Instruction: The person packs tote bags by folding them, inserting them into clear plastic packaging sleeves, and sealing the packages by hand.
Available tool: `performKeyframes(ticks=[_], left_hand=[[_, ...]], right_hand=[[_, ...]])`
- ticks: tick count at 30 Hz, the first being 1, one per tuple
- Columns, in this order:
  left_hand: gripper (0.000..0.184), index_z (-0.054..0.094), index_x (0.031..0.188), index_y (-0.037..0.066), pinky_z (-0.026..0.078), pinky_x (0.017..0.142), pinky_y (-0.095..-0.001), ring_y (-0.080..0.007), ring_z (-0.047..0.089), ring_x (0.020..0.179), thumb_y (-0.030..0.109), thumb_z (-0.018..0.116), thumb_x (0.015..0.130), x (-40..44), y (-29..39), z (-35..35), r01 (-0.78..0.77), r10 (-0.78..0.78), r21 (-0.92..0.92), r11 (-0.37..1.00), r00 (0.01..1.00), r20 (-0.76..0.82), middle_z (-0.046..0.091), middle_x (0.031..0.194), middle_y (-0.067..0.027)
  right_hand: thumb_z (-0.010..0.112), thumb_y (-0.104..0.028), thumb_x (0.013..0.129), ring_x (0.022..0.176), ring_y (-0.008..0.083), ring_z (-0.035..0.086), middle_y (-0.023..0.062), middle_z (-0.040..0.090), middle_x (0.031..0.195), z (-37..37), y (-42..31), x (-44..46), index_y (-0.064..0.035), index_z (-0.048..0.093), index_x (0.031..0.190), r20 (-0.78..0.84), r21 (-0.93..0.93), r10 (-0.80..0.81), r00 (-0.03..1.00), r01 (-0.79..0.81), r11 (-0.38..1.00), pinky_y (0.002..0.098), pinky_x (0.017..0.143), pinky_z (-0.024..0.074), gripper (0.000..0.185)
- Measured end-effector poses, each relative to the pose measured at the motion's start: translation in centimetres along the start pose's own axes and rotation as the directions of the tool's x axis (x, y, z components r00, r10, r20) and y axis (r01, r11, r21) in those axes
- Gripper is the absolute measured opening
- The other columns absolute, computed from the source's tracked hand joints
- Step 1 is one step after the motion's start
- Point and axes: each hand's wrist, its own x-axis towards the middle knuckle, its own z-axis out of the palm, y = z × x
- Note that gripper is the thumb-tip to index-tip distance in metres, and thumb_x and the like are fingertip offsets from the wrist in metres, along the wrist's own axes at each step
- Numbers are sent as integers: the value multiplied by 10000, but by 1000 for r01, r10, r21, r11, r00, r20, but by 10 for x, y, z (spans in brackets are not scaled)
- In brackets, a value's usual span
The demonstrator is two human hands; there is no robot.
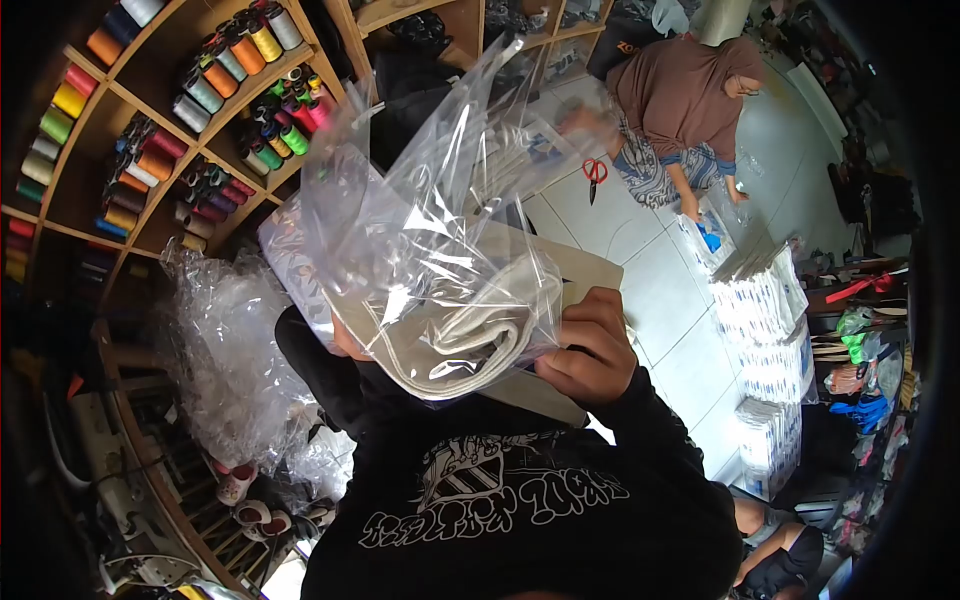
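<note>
Folded cloth (478, 345) seemingly being bagged: right hand (598, 350) pinches clear bag (420, 215), left hand (347, 340) grip unclear; floppy plastic needs steadying.

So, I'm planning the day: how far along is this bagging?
Looks done: stacked flat packs stand on the floor. In hand: a clear bag with folded cream cloth apparently inside, held by the right hand; the left hand is mostly hidden. Left, it seems: the bag's upper end, which stands loose and unclosed. How many pieces remain, I can't tell.
</note>
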Motion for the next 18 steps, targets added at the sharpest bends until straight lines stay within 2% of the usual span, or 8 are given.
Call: performKeyframes(ticks=[11, 14, 16, 17, 18], left_hand=[[288, 506, 1094, -35, 497, 764, -324, -220, 599, 858, 128, 495, 857, 9, -6, 19, 111, -130, -188, 976, 987, -93, 594, 1000, -139], [290, 503, 1098, -35, 498, 766, -326, -222, 599, 861, 129, 491, 859, 11, -9, 26, 135, -167, -242, 961, 979, -117, 592, 1005, -141], [291, 501, 1100, -35, 498, 767, -328, -224, 599, 863, 129, 488, 860, 1, -6, 25, 146, -188, -276, 950, 973, -133, 591, 1009, -142], [292, 500, 1101, -35, 498, 767, -328, -225, 599, 864, 130, 487, 860, 6, -2, 21, 148, -196, -293, 945, 970, -142, 590, 1011, -143], [293, 499, 1103, -35, 499, 767, -329, -226, 599, 865, 130, 486, 861, 9, 0, 20, 149, -204, -310, 939, 967, -151, 590, 1013, -143]], right_hand=[[719, -11, 569, 673, 185, 520, 13, 552, 775, 3, 3, 1, -90, 556, 733, 19, 9, -24, 1000, 24, 1000, 358, 615, 379, 245], [733, -38, 557, 697, 188, 519, 22, 548, 813, 2, 6, 1, -97, 570, 763, 23, 53, -31, 999, 29, 998, 364, 641, 382, 270], [749, -100, 552, 761, 197, 511, 52, 532, 905, -3, 8, 8, -105, 586, 817, 63, 300, 99, 993, -113, 947, 370, 685, 385, 312], [726, -171, 611, 876, 210, 508, 99, 504, 1043, -4, 16, -1, -80, 599, 910, 72, 435, 178, 981, -192, 880, 373, 756, 392, 337], [726, -171, 611, 876, 210, 508, 99, 504, 1043, 1, 17, 2, -80, 599, 910, 73, 443, 170, 983, -184, 877, 373, 756, 392, 337]])
